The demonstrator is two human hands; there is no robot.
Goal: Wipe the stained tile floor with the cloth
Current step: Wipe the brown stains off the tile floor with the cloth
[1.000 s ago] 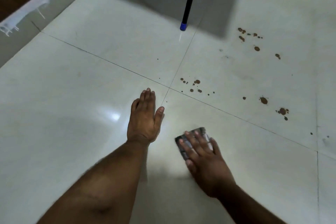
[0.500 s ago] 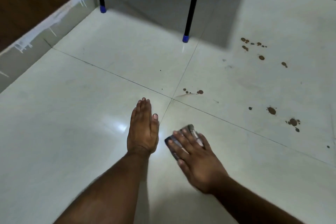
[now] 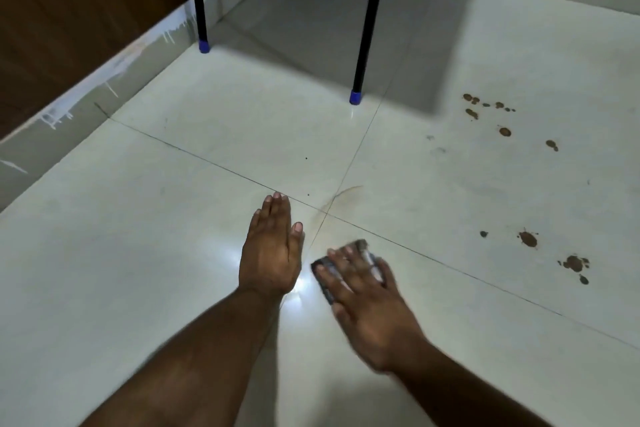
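Left hand: the left hand [image 3: 272, 253] lies palm down on the tile floor [image 3: 138, 253], just left of the point where four tiles meet. Its fingers [image 3: 277, 210] are straight and held together, with the thumb alongside; they grip nothing and touch only the floor.
Right hand: the right hand [image 3: 367, 302] lies palm down on the cloth [image 3: 323, 276]. Its fingers [image 3: 334, 282] are extended and slightly spread, pressing the cloth flat against the floor; they are not curled round it. The hand is motion-blurred.
Cloth: dark grey, folded small, on the near right tile just beside the tile junction; mostly covered by the right hand, with its left and far edges showing.
Smear: a faint brown arc-shaped smear [image 3: 341, 196] crosses the grout lines at the junction, just beyond both hands.
Stains: brown stains [image 3: 528, 239] remain on the far right tile, well apart from the cloth, in one cluster toward the floor's right edge and another further back.
Furniture: black legs [image 3: 365, 28] with blue caps stand on the floor toward its far edge.
Skirting: a pale skirting [image 3: 104, 83] runs along the floor's left edge.
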